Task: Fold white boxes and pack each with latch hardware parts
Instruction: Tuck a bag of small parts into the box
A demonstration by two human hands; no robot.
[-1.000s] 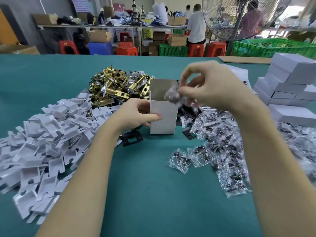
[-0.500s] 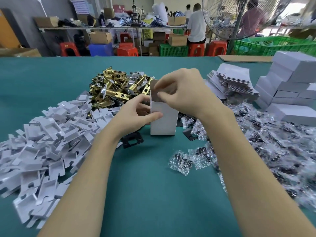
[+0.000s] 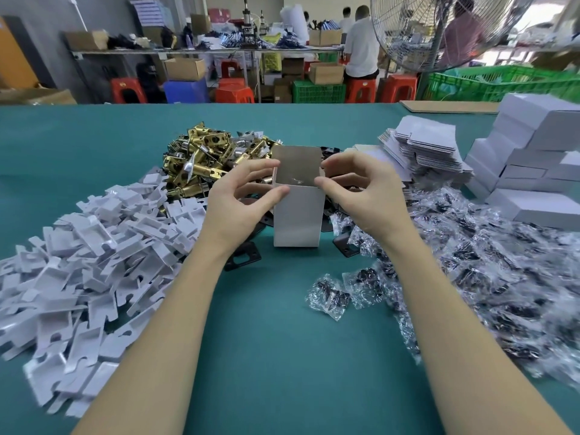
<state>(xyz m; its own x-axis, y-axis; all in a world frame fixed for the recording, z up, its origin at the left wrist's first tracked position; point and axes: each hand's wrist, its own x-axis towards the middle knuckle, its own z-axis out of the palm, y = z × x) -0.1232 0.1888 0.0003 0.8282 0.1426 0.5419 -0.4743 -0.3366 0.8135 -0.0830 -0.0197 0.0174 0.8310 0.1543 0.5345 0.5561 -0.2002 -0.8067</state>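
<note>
A white box [image 3: 298,218] stands upright on the green table [image 3: 276,340], its top flap raised and its mouth open. My left hand [image 3: 241,199] pinches the box's upper left edge. My right hand [image 3: 361,189] pinches its upper right edge. A glint of clear plastic shows just inside the mouth. Behind the box lies a heap of brass latches [image 3: 207,155]. Clear bags of dark screws [image 3: 489,265] spread to the right. Black plates [image 3: 243,257] lie at the box's foot.
A large pile of white card inserts [image 3: 84,255] fills the left. Flat box blanks [image 3: 430,146] and stacked closed white boxes [image 3: 539,164] sit at the right. Two loose screw bags [image 3: 345,293] lie in front. A standing fan [image 3: 439,29] and workers are beyond the table.
My right hand put a screw bag into the box, then drew back to the box's upper right edge. My left hand shifted from the box's side up to its upper left edge.
</note>
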